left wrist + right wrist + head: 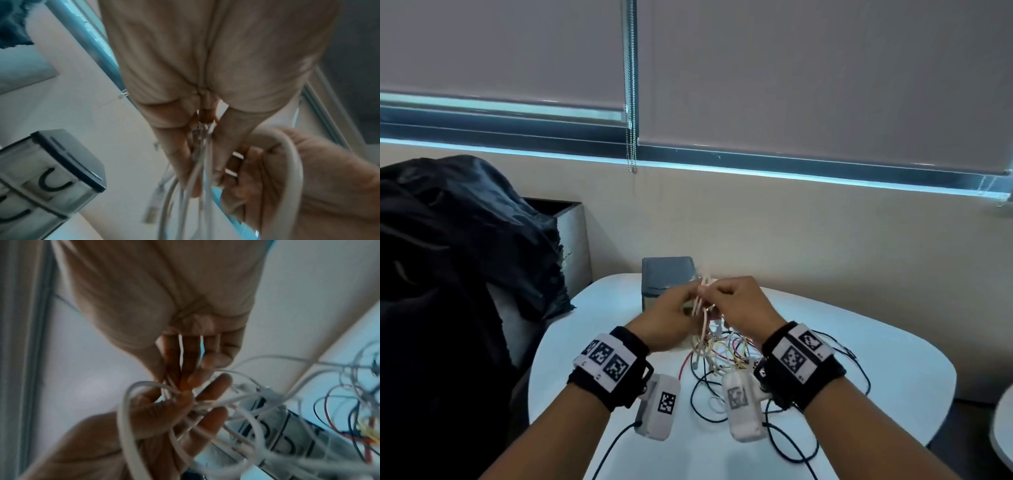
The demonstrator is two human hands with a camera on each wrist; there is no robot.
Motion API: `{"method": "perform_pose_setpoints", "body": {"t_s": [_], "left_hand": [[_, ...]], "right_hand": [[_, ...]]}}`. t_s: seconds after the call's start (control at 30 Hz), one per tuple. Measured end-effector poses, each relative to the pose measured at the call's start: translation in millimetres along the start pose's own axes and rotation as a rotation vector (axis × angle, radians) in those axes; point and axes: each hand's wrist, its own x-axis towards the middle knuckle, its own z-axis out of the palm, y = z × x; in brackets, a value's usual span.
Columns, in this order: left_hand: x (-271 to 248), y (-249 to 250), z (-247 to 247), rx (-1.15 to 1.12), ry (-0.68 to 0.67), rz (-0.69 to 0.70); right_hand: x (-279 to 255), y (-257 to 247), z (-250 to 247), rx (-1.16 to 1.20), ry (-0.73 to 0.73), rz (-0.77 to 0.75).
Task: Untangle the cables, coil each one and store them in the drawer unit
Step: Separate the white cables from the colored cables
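Both hands are raised above the white table (893, 377), close together, on one white cable (702, 303) gathered into loops. My left hand (688, 298) pinches the bunched strands (202, 155) between thumb and fingers. My right hand (710, 293) grips the same loops from the right; a wide loop (296, 162) curls over its fingers (251, 164). In the right wrist view the white strands (125, 410) run across the left hand's fingers (213, 418). The cable hangs down into a tangle of white, black, red and yellow cables (726, 356) on the table. The grey drawer unit (667, 277) stands just behind the hands.
A black garment (465, 257) is draped over a seat left of the table. The wall and a blind with its bead chain (631, 102) lie behind the drawer unit. Thin black leads (859, 370) trail over the table's right part. Another white surface edge (1003, 428) shows at far right.
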Motion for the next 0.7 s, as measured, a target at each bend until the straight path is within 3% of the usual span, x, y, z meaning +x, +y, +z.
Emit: {"method": "perform_pose_setpoints", "body": {"t_s": [0.13,0.27,0.37,0.5,0.6,0.7], "left_hand": [[-1,-4,-12,-0.421,0.194,-0.12],[0,-21,-35,-0.518,0.349,-0.178],[0,-43,-56,-0.362,0.466,-0.231],[-5,-80,-86,-0.169,0.595,-0.294],[-8,-91,-85,0.0,0.553,-0.23],[-8,-99,-76,0.278,0.452,-0.156]], "right_hand": [[9,7,-25,0.172,0.117,0.136],[16,18,-65,0.446,0.237,0.197],[24,30,-105,0.485,0.412,0.2],[28,48,-175,0.19,0.62,0.202],[28,50,-210,-0.009,0.753,0.174],[31,50,-228,0.019,0.877,0.11]]}}
